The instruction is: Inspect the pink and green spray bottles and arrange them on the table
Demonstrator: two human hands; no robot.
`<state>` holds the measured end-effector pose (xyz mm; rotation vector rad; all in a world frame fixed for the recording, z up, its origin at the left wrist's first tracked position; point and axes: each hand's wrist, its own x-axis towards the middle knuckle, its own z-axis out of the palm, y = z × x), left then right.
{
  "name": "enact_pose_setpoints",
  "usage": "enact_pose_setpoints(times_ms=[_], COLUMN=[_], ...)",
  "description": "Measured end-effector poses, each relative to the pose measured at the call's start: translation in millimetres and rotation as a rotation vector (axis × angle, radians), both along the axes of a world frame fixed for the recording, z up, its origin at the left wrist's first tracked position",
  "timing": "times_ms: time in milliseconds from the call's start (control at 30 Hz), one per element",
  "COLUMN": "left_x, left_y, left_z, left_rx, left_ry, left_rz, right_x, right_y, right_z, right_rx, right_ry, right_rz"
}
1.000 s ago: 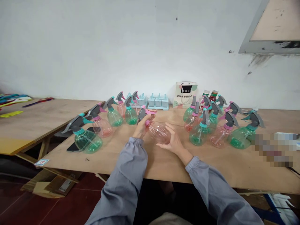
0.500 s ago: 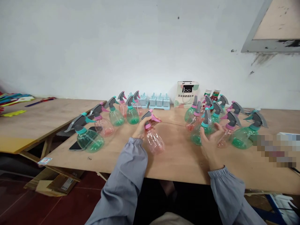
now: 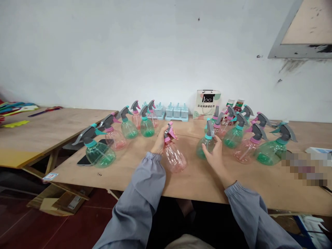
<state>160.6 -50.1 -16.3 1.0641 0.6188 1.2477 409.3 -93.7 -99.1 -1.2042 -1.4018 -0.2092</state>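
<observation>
Head view, from the left: a big green spray bottle (image 3: 98, 150) stands near the table's (image 3: 181, 186) front-left corner beside a dark phone (image 3: 83, 160), with a pink one (image 3: 114, 136) and more bottles in a row (image 3: 140, 121) running back toward the wall. Near the middle, the left hand (image 3: 160, 139) has its grip wrapped around the neck of a pink spray bottle (image 3: 173, 155), which stands upright on the table close to the front edge. Just right of it, the right hand (image 3: 215, 155) curls its grip around the body of a green spray bottle (image 3: 206, 144), upright and apart from the pink one. Further right a cluster of green and pink bottles (image 3: 249, 138) crowds the table, with pale blue moulds (image 3: 176, 112) and a small paper bag (image 3: 206, 104) against the wall behind.
</observation>
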Motion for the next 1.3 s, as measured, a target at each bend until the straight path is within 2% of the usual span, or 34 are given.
enact_pose_setpoints(times_ms=[100,200,367,567,767,900,1000,1100,1167,1300], left_x=[3.0,3.2,0.0,0.0,1.1,0.8,-1.9,-19.3,-42.7,-103.5], left_y=[-5.2,-10.7,-9.4,-10.2,-11.8,-13.3,-15.2,-13.0,-7.8,10.3], left_z=[4.8,8.6,5.2,5.0,6.9,8.0,7.9,8.1,9.0,10.2], left_rx=[-0.036,-0.015,-0.025,-0.041,0.009,0.007,0.078,0.195,0.233,0.287], left_ry=[0.054,0.080,0.082,0.171,0.101,0.199,0.235,0.242,0.284,0.404], left_rz=[0.041,0.011,-0.031,-0.122,-0.105,-0.077,-0.067,0.095,0.310,0.712], right_x=[-10.9,-20.2,-28.8,-28.3,-27.5,-26.9,-25.5,-24.5,-24.4,-25.4], right_y=[6.4,12.8,21.4,26.6,26.4,27.2,28.6,29.2,28.9,28.4], right_z=[0.2,1.9,2.1,-3.7,-5.2,-6.7,-8.2,-8.8,-8.8,-9.0], right_rx=[0.018,0.032,0.016,0.003,0.018,0.003,0.017,0.026,0.023,0.012], right_ry=[-0.048,-0.083,-0.085,-0.031,-0.021,-0.023,-0.025,-0.020,-0.013,0.004], right_rz=[0.042,0.083,0.125,0.117,0.116,0.119,0.120,0.137,0.145,0.150])
